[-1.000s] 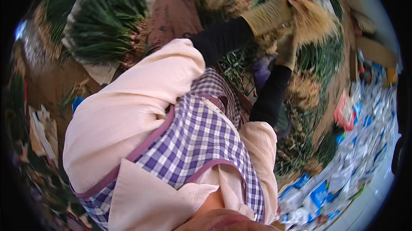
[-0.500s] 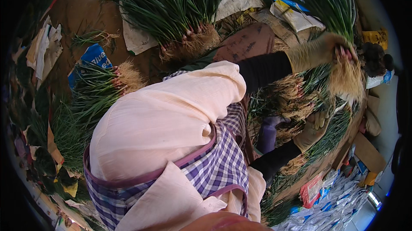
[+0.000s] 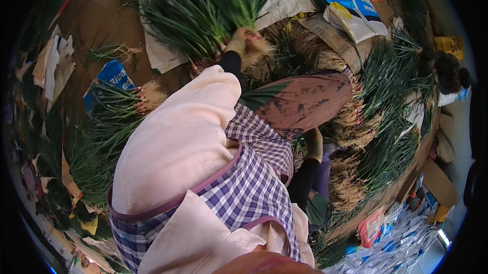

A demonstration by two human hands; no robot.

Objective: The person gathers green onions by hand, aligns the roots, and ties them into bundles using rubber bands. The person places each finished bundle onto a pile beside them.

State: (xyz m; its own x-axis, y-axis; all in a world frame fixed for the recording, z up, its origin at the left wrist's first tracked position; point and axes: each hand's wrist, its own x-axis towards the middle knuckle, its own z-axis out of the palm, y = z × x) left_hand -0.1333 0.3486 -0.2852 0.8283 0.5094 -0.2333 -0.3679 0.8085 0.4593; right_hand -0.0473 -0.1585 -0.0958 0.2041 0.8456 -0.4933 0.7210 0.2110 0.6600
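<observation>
My left hand (image 3: 239,40), in a tan glove, grips a bunch of green onions (image 3: 256,50) near its pink bulbs and pale roots, at the lower edge of a larger leafy pile (image 3: 183,14) on a pale sack (image 3: 160,52). My right hand (image 3: 313,144), also gloved, is low beside my brown, dirt-stained leg (image 3: 300,101), next to a purple object (image 3: 324,172); its fingers are mostly hidden.
More onion bundles lie to the right (image 3: 381,96) and left (image 3: 112,116). Torn blue-and-white bags (image 3: 345,4), paper scraps (image 3: 53,65) and cardboard pieces (image 3: 437,182) surround me. White-and-blue plastic packets (image 3: 376,251) heap at lower right.
My left hand has swung from the far right to the upper middle with the bunch, onto the pile. My right hand has moved left, partly behind my leg, which now shows more.
</observation>
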